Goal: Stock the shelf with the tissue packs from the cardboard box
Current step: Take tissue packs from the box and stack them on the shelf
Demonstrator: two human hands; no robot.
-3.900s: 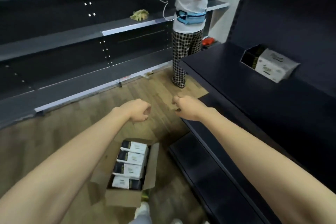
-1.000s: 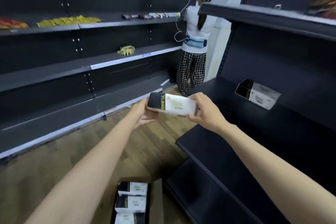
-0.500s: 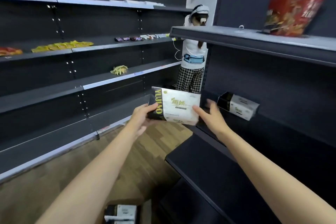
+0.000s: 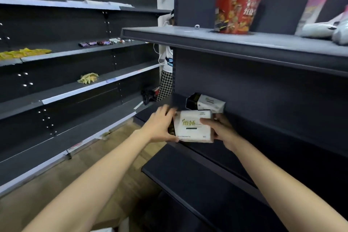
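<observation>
Both hands clamp one pack (image 4: 194,127) by its short ends: left hand (image 4: 160,125) with thumb beneath and fingers blurred behind, right hand (image 4: 219,130) with thumb across the front. Long axis runs left to right, level, over the shelf (image 4: 244,149) edge. Just beyond, near the back panel, lies the stocked pack (image 4: 209,102).

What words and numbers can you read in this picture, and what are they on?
"雨娇" in green and "160": held tissue pack.
"红烧", partly cut off: red noodle cup.
Tissue pack on the shelf: print too small.
Chocolate bars: too blurred.
</observation>
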